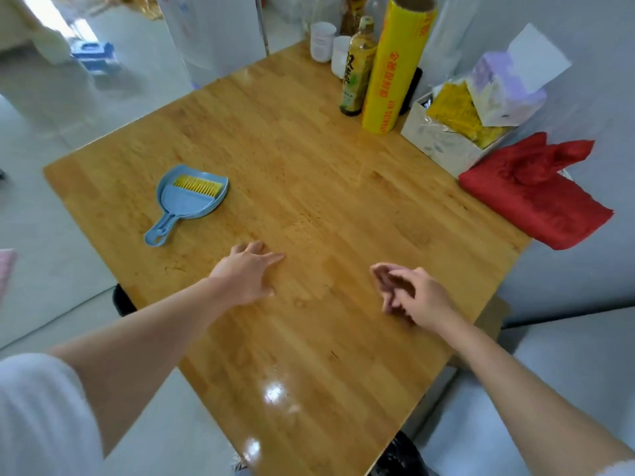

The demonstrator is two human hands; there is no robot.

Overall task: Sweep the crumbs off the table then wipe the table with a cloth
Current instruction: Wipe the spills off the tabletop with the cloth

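A blue dustpan [187, 201] lies on the wooden table [309, 159] at the left, with a yellow-bristled brush [197, 186] nested in it. A red cloth [536, 194] lies crumpled at the table's right edge. My left hand [245, 274] rests flat on the wood with fingers spread, to the lower right of the dustpan's handle. My right hand [409, 295] hovers over the table with loosely curled fingers and holds nothing. I cannot make out any crumbs on the wood.
At the far right corner stand a yellow roll of cling film [395, 67], a green bottle [357, 67], two white cups [323, 41] and a box [443, 139] with yellow packets and tissues. A black bin bag [398, 455] shows below the near edge.
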